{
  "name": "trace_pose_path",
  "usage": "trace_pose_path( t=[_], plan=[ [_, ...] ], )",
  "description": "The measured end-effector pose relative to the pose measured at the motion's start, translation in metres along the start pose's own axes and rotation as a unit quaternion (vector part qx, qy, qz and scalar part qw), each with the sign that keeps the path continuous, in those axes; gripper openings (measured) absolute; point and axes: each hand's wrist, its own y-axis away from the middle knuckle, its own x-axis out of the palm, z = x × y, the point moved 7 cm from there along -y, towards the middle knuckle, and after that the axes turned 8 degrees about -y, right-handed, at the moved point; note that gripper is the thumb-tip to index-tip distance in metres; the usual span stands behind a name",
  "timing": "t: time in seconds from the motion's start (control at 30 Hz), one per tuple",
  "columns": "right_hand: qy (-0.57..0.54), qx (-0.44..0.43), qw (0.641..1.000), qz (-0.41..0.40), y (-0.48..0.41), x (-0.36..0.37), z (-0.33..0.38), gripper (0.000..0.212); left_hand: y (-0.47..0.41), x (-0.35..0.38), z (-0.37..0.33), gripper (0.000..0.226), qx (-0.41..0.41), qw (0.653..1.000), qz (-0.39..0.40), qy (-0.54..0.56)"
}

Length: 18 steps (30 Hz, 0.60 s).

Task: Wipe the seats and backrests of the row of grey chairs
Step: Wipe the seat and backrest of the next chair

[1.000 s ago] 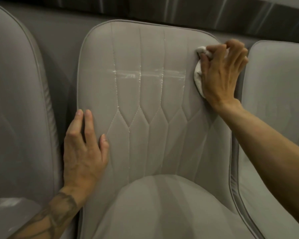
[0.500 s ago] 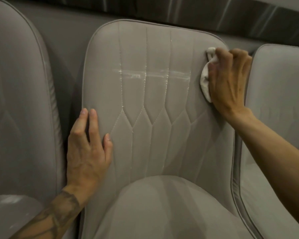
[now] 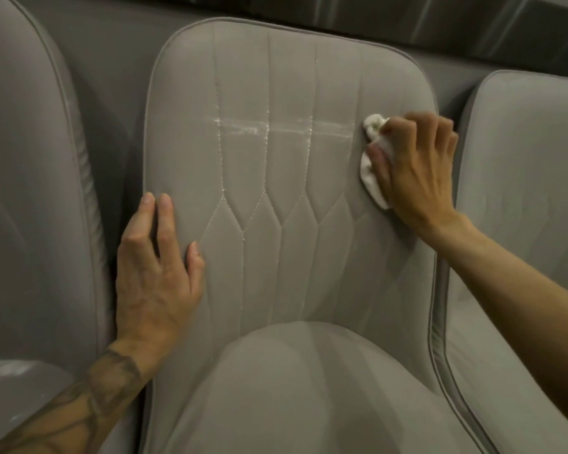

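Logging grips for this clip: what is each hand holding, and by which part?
The right hand presses a bunched white cloth under its palm and fingers. The left hand holds nothing, lying flat on the backrest.

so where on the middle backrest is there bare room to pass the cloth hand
Free: the quilted panel between the left hand and the right hand holding the cloth, and above the whitish streak. Crowded: both side edges.
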Motion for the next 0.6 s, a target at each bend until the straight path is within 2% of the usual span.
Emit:
trace_pose_path(
  t=[0.1,0.2,0.3,0.37,0.47,0.53,0.6],
  plan=[
    [-0.011,0.023,1.000,0.001,0.042,0.005,0.008,0.034,0.000,0.000,0.000,0.063,0.001,1.000,-0.001,0.004],
    [0.003,-0.066,0.992,0.106,0.110,0.014,0.032,0.041,-0.001,0.000,0.000,0.063,0.001,1.000,0.001,0.005],
    [0.022,-0.150,0.978,0.143,0.119,0.012,0.039,0.036,-0.001,-0.001,-0.001,0.063,0.000,1.000,0.002,0.007],
    [0.037,-0.136,0.983,0.117,0.093,0.009,0.031,0.032,-0.001,-0.001,0.000,0.063,0.000,1.000,0.001,0.006],
    [0.037,-0.066,0.994,0.076,0.077,0.009,0.021,0.032,-0.001,0.001,0.000,0.063,0.002,1.000,0.000,0.005],
    [0.021,-0.063,0.992,0.103,0.103,0.019,0.029,0.035,0.000,0.002,0.001,0.064,0.003,1.000,-0.001,0.007],
    [0.032,-0.126,0.979,0.154,0.151,0.029,0.045,0.034,0.000,0.002,0.001,0.064,0.002,1.000,-0.003,0.006]
  ],
)
